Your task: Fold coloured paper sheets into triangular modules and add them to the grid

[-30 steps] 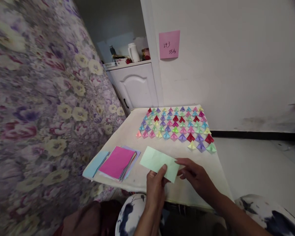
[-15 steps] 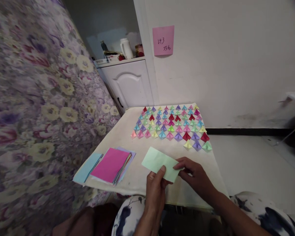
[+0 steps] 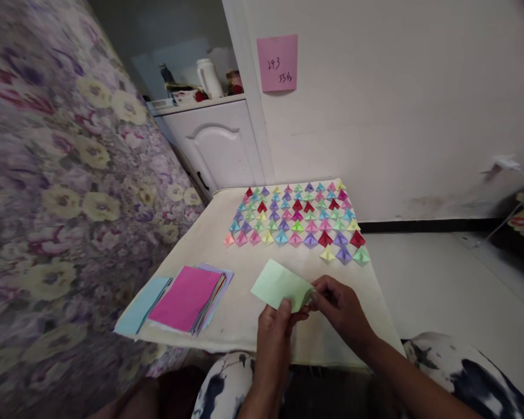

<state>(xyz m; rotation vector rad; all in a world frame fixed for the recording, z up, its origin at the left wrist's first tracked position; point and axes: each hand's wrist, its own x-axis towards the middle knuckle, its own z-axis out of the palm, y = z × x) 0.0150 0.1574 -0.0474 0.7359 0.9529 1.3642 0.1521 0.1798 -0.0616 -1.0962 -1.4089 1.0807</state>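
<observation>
A pale green sheet of paper (image 3: 276,284) is held above the near part of the table, tilted towards me. My left hand (image 3: 274,333) is closed on its lower edge, thumb on top and fingers underneath. At the paper's right end, my right hand (image 3: 341,307) pinches the corner, which curls up between thumb and fingers. Beyond the paper lie rows of small folded paper pieces (image 3: 295,239) in many colours. A stack of coloured paper with a magenta sheet (image 3: 187,298) on top lies to the left, beside light blue sheets (image 3: 142,306).
The cream-covered table (image 3: 240,317) ends just in front of my knees. A floral curtain (image 3: 70,221) hangs along the left. Behind stand a white cabinet (image 3: 220,152) with a white jug (image 3: 209,79) on it, and a wall bearing a pink note (image 3: 278,64).
My right hand has curled the green paper's right end upward, where it lay flatter before. Both hands stay on the sheet. The whole view has shifted slightly.
</observation>
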